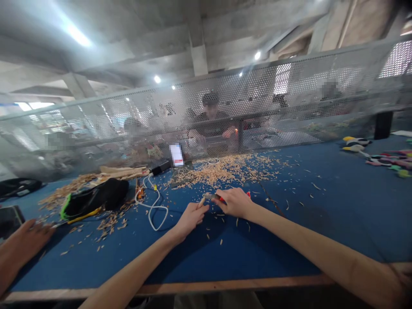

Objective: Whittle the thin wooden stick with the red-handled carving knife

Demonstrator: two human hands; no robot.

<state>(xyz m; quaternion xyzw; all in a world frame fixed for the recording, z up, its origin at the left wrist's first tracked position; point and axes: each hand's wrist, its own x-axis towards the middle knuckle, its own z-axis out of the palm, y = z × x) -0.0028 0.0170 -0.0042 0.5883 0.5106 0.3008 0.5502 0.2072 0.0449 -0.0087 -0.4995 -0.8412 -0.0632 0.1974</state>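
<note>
My left hand [190, 219] is closed around a small pale wooden stick [201, 202], whose end sticks out past the fingers. In my right hand [237, 203] is a carving knife [210, 196] with a red handle, most of it covered by the fingers. The short grey blade points left and meets the tip of the stick, or lies very close to it. Both hands are just above the blue table top [199, 262], with a few thin wood shavings scattered beneath them.
Behind my hands spreads a heap of wood shavings [219, 171], near a propped phone [177, 154]. A white cable [157, 207] and black pouch [111, 194] lie left. Another person's hand [28, 236] reaches in at far left. A perforated metal screen [264, 98] closes the back.
</note>
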